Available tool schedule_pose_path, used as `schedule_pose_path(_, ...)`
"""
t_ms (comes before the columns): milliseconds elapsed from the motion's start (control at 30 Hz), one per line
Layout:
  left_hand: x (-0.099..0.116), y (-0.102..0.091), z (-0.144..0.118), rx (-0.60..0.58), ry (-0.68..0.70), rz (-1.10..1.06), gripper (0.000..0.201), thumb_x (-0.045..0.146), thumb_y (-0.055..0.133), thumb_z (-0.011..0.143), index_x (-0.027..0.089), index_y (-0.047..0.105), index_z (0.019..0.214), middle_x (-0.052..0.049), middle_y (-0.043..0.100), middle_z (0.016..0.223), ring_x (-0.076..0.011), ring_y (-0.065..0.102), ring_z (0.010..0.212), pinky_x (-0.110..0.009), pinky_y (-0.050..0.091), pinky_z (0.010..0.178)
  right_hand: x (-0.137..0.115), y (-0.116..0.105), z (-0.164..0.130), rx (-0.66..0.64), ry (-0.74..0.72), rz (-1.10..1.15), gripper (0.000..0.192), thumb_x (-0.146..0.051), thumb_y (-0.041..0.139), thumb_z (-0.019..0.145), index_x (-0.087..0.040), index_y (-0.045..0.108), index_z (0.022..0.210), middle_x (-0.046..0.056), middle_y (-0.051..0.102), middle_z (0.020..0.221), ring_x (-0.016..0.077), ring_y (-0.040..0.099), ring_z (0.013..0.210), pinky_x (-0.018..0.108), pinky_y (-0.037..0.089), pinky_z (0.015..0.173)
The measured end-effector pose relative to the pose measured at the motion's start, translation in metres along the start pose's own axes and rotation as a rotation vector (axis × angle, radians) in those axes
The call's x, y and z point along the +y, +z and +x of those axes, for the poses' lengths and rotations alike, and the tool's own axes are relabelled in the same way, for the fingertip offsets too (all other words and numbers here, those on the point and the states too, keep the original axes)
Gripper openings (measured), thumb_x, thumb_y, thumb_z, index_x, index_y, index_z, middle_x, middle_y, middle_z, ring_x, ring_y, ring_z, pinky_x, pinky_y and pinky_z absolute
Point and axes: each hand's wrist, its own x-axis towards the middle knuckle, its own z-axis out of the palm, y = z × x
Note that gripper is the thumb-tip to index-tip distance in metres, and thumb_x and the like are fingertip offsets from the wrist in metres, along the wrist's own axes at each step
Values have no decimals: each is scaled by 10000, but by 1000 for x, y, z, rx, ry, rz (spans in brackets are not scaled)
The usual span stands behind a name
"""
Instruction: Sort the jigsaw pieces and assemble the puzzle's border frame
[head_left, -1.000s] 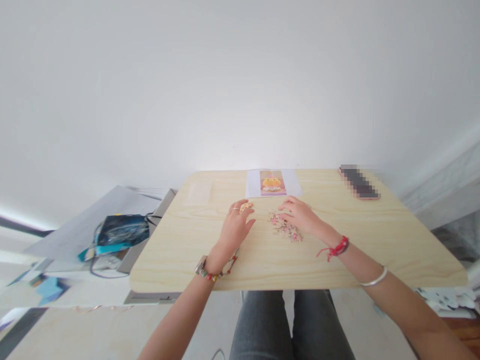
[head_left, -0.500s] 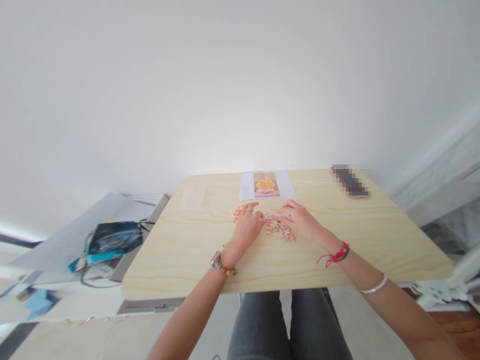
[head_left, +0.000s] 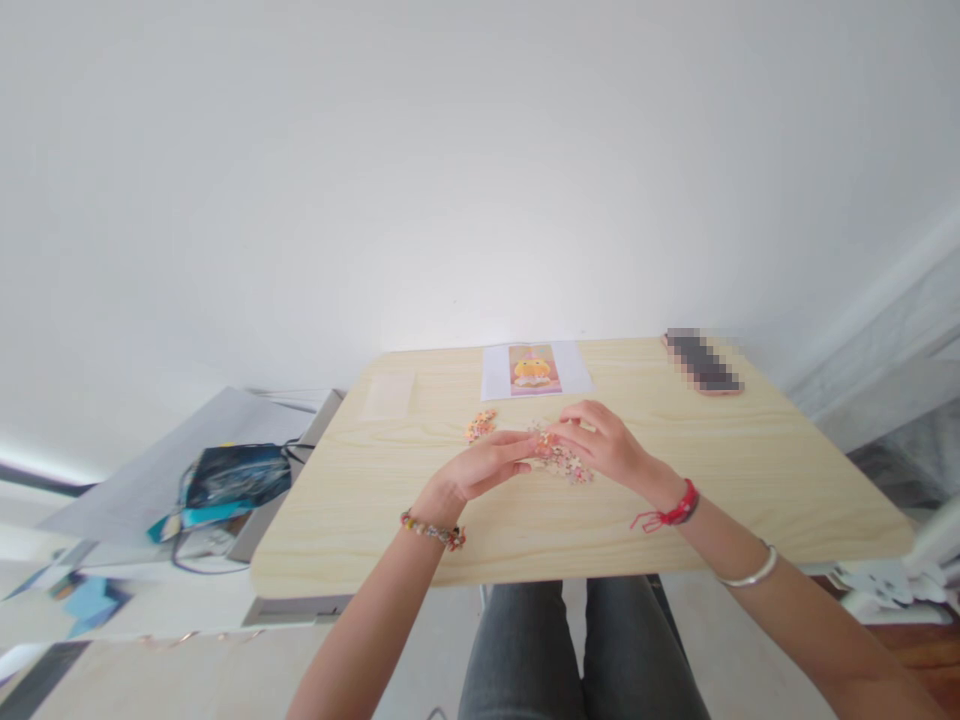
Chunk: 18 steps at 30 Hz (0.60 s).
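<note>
A loose pile of small jigsaw puzzle pieces (head_left: 568,464), pale and pinkish, lies on the wooden table in front of me. My left hand (head_left: 491,466) is turned on its side at the pile's left, fingers stretched out and thumb apart below them. Orange puzzle pieces (head_left: 544,440) show right at its fingertips, between the two hands. Over the pile's right side, my right hand (head_left: 600,440) has its fingers bent together, reaching those orange pieces; its fingertips are partly hidden. A smaller heap of orange and yellow puzzle pieces (head_left: 481,425) sits just beyond my left hand.
Behind the pieces lies a white sheet with a printed picture (head_left: 535,370) of a yellow figure. A blurred-out phone (head_left: 703,362) rests at the back right, a translucent flat sheet (head_left: 388,396) at the back left. Left of the table (head_left: 337,520) is a dark bag (head_left: 236,475).
My left hand has rolled from palm down to its side, its fingers now straight toward my right hand. Orange pieces now show between the fingertips. The orange heap is more uncovered.
</note>
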Motion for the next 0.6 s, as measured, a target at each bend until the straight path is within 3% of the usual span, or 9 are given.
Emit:
schedule_pose_path(167,-1,1,2,-69,-50,-237,239,384,603,783,184,681,888,-93,626,1146,-234,566,1067,-270,464,658,-4,-8,4,-2,-62,-1,209,-212,444,897,-240,642,956,57,582,858,165,539,816,317,446,742)
schedule_pose_path(300,-1,0,3,-60,-53,-154,272,401,521,836,176,660,900,-103,623,1144,-226,579,1047,-269,463,642,-4,-8,7,-33,-33,26,193,-233,454,893,-237,645,914,58,575,861,169,540,825,325,449,753)
schedule_pose_path(400,-2,-2,2,120,63,138,306,417,456,868,182,627,963,-95,635,1090,-203,584,1017,-272,475,683,-4,-6,8,-32,-6,65,168,-254,476,883,-230,641,905,61,565,875,170,541,836,325,459,755)
schedule_pose_path(500,-5,-2,-1,424,323,529,259,396,568,804,209,606,979,-81,597,1091,-204,550,1031,-302,491,736,-3,-4,10,-33,34,94,156,-278,494,872,-219,635,903,66,556,896,171,543,837,325,473,750)
schedule_pose_path(600,-9,0,-5,583,545,838,197,319,625,776,225,610,948,-87,521,1155,-217,510,1079,-370,482,838,-4,-1,12,-50,64,120,152,-273,495,869,-213,632,894,68,550,914,173,548,842,327,481,754)
